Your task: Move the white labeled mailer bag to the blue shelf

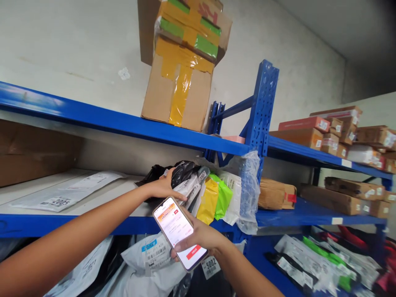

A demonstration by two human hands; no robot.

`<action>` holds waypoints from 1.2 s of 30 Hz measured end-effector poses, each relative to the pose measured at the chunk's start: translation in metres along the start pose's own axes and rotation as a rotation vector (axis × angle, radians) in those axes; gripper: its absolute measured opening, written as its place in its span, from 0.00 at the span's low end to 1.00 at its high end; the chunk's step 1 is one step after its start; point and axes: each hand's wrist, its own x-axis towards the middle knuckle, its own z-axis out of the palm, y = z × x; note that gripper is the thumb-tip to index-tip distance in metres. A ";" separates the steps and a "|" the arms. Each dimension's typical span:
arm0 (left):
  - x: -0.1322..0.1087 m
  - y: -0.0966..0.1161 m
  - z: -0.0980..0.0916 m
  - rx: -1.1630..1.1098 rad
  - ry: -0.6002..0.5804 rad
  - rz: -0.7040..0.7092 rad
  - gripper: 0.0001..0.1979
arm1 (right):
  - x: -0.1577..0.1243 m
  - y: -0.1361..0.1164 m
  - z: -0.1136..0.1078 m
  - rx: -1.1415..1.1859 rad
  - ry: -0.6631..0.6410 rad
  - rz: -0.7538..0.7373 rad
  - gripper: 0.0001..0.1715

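Note:
My right hand [201, 239] holds a smartphone [177, 231] with its lit screen facing up, thumb lying across the lower screen. At the middle shelf my left hand [163, 186] reaches into a row of upright mailing bags. Its thumb and fingers close around the edge of a grey mailing bag [187, 185] with a printed number label; some fingers are hidden. A black mailing bag [182, 172] is behind that hand. To the right stand a yellow bag [208, 200], a bright green bag [224, 196] and a white bag [232, 194].
A flat grey parcel [71, 192] labelled 2005 lies on the left shelf. Large taped boxes [179, 86] stand on the blue upper shelf [123, 123]. Below the phone are more bagged parcels [148, 264]. A blue rack post [262, 107] rises at the right, with boxes [337, 196] beyond.

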 end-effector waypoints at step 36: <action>0.000 0.000 0.035 0.145 0.359 -0.109 0.28 | 0.008 0.036 -0.030 0.131 -0.012 -0.150 0.37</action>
